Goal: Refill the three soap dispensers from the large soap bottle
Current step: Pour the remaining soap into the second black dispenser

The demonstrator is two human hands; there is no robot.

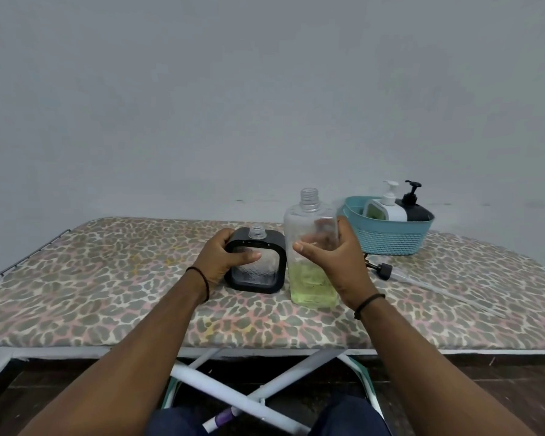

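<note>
Two bare forearms, a black beaded bracelet (204, 283) worn at the left wrist, a black cord band (367, 304) at the right wrist, dark blue trousers (346, 418) seen at the lower frame edge

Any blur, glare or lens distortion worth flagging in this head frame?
Head view: soft, even light with no glare; wide-angle bending curves the board edges; overall softness, slight blur at the right hand on the big bottle; left hand and dispenser read clearly.

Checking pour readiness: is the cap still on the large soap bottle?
No, the large soap bottle shows a bare threaded neck, with no cap on it.
</note>
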